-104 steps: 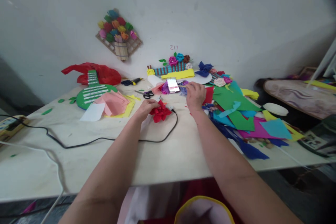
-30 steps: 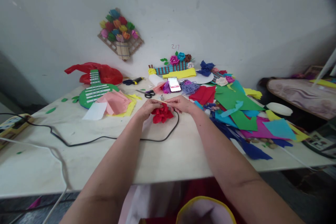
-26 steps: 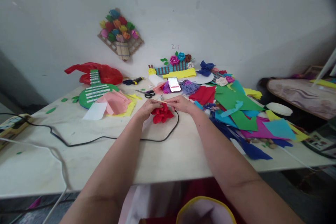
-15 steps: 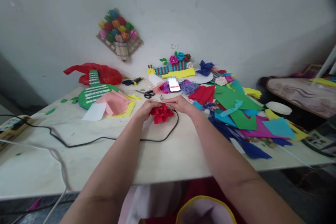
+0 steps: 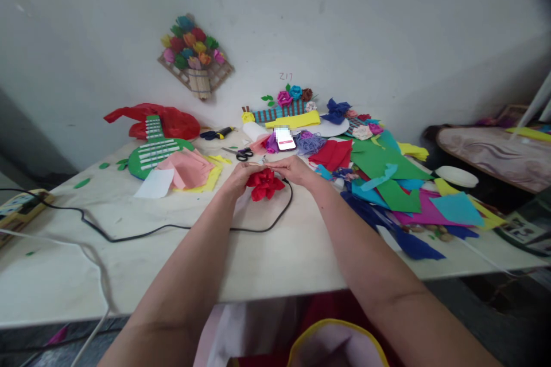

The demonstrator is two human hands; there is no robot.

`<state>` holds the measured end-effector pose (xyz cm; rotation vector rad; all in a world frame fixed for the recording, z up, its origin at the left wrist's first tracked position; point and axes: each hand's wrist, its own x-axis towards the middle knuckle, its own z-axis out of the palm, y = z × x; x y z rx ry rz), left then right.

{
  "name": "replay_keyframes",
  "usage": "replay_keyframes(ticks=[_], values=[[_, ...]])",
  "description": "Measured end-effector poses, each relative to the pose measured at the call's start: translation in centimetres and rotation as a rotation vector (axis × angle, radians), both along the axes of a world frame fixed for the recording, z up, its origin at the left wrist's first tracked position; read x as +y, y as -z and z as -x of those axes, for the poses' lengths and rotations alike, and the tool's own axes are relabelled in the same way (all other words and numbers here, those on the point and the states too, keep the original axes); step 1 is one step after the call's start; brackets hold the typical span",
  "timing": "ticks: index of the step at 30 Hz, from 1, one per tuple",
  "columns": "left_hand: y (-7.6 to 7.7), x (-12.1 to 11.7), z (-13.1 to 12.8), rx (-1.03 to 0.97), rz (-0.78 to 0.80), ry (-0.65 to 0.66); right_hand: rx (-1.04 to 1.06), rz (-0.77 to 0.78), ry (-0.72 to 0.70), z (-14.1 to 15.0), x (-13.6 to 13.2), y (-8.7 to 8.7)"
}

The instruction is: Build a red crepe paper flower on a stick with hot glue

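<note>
Table [image 5: 275, 264]: its bare near part is crossed by the black cord [image 5: 167, 225], which is curved round to end just beside the flower.
Red flower [image 5: 264, 184]: held at the middle of the table, between the hands; its open face is turned toward the near edge and upward, and its outline is roughly round, with no clear long axis.
Left hand [image 5: 241, 178]: closed at the flower's left upper edge, petals being grasped; the fingertips are partly hidden.
Right hand [image 5: 295, 170]: thumb and fingers are pinched on the thin stick from the right.
Thin stick [image 5: 258, 164]: held along the flower's far side, its long axis laid left to right, roughly parallel to the near edge; its ends cannot be made out.
Scissors [image 5: 244, 154]: laid beyond the left hand, blades pointed left.
Phone [image 5: 285, 139]: propped behind the flower, screen faced toward the person.
Red paper [image 5: 331, 153]: spread to the right of the phone.
Paper bouquet [image 5: 193, 54]: hung on the wall.
</note>
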<state>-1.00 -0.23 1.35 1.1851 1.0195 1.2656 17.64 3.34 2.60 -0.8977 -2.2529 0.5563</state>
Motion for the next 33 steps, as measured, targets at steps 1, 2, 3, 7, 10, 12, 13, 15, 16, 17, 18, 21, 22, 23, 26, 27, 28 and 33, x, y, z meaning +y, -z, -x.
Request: replay_keyframes(ticks=[1, 2, 3, 7, 10, 12, 13, 15, 16, 17, 18, 21, 22, 23, 26, 27, 28, 33], values=[[-0.01, -0.01, -0.01, -0.001, -0.005, -0.001, -0.005, -0.003, 0.005, 0.03, -0.02, -0.01], [-0.03, -0.02, -0.01, -0.003, -0.009, 0.001, -0.009, -0.006, 0.007, 0.06, -0.05, -0.02], [-0.05, -0.03, -0.01, -0.005, -0.011, 0.006, -0.012, -0.008, 0.006, 0.08, -0.08, -0.04], [-0.14, -0.05, -0.01, -0.011, -0.024, 0.019, -0.03, -0.009, -0.002, 0.13, -0.23, -0.17], [-0.12, -0.04, 0.0, -0.013, -0.04, 0.017, -0.036, -0.014, 0.002, 0.16, -0.23, -0.17], [-0.06, 0.0, 0.03, -0.003, -0.042, 0.017, -0.033, -0.014, 0.002, 0.17, -0.17, -0.11], [-0.03, 0.02, 0.05, 0.002, -0.043, 0.018, -0.034, -0.013, 0.003, 0.17, -0.15, -0.07], [0.03, 0.06, 0.1, 0.01, -0.045, 0.025, -0.036, -0.014, 0.007, 0.15, -0.11, -0.01], [0.04, 0.07, 0.12, 0.012, -0.049, 0.029, -0.033, -0.017, 0.006, 0.13, -0.11, 0.0], [0.03, 0.06, 0.14, 0.013, -0.054, 0.032, -0.026, -0.018, 0.004, 0.12, -0.13, 0.0], [0.01, 0.03, 0.15, 0.015, -0.06, 0.034, -0.016, -0.017, 0.003, 0.11, -0.16, -0.02], [-0.16, -0.14, 0.11, 0.026, -0.08, 0.038, 0.004, -0.002, 0.018, 0.12, -0.31, -0.17], [-0.24, -0.22, 0.08, 0.029, -0.088, 0.041, 0.005, 0.003, 0.029, 0.16, -0.36, -0.24], [-0.33, -0.3, 0.04, 0.029, -0.094, 0.044, 0.007, 0.005, 0.04, 0.21, -0.4, -0.28], [-0.55, -0.51, -0.12, 0.019, -0.101, 0.046, 0.016, -0.007, 0.066, 0.41, -0.38, -0.26], [-0.6, -0.56, -0.16, 0.02, -0.099, 0.047, 0.015, -0.012, 0.068, 0.48, -0.32, -0.19], [-0.64, -0.6, -0.21, 0.023, -0.096, 0.049, 0.013, -0.017, 0.069, 0.54, -0.25, -0.1], [-0.7, -0.66, -0.27, 0.044, -0.094, 0.059, 0.005, -0.019, 0.063, 0.59, 0.0, 0.18]])
